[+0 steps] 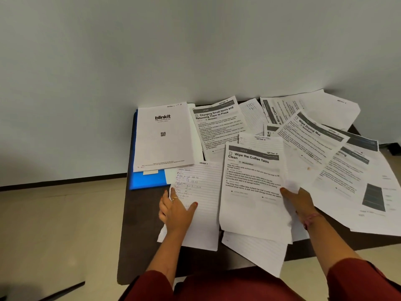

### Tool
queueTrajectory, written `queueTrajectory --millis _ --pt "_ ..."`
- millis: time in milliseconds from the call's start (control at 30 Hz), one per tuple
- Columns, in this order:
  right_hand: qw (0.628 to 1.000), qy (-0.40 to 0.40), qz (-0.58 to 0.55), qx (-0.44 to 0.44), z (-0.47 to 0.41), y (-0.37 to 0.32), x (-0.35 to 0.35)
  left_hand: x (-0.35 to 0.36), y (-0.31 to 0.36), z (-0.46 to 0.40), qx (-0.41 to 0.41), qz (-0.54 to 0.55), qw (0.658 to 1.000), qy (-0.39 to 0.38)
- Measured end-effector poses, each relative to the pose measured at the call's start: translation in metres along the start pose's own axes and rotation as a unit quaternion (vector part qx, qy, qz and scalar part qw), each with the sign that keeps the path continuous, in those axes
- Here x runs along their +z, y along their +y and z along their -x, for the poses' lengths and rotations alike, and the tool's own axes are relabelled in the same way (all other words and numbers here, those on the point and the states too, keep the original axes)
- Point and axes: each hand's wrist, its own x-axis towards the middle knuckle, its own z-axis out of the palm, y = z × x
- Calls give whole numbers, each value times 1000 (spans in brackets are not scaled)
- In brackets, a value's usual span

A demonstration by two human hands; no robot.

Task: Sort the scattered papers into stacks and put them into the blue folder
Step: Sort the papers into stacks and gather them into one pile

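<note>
Several printed and handwritten sheets lie scattered over a dark table (138, 246). The blue folder (147, 180) lies at the table's far left, mostly covered by a "blinkit" sheet (163, 137). My left hand (176, 208) rests flat on a lined handwritten sheet (201, 211) near the front. My right hand (300, 202) holds the right edge of the "Wipe the Coffee Table Clean" sheet (251, 192), thumb on top and fingers hidden under it. A "Charging Small Items" sheet (219, 124) and a "Wipe Drying Mat" sheet (310, 144) lie farther back.
The table stands against a pale wall (173, 51). More overlapping sheets (360, 181) spread to the right and hang over the table's edge. A lined sheet (258, 250) overhangs the front edge. Beige floor (54, 224) lies to the left.
</note>
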Motion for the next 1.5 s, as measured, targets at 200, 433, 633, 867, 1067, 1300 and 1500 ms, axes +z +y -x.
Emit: queueTrajectory --millis 200,433,633,867,1067,1300,1500 --pt "1000 1 1 -17 5 -2 3 -11 4 -2 -51 110 992 18" --pt "999 -20 -17 -19 10 0 15 -21 -3 -7 -85 266 959 -41" --pt "997 -59 -45 14 9 5 31 -42 -7 -5 -12 212 977 -19" --pt "994 -67 68 -49 15 3 59 -80 -20 -10 30 130 991 25" --pt "993 -77 66 -68 22 2 82 -112 -22 -15 95 71 984 129" --pt "979 -168 -109 38 26 -3 97 -157 5 -4 151 42 959 236" --pt "964 -223 -136 47 32 -17 108 -193 24 -2 156 94 936 301"
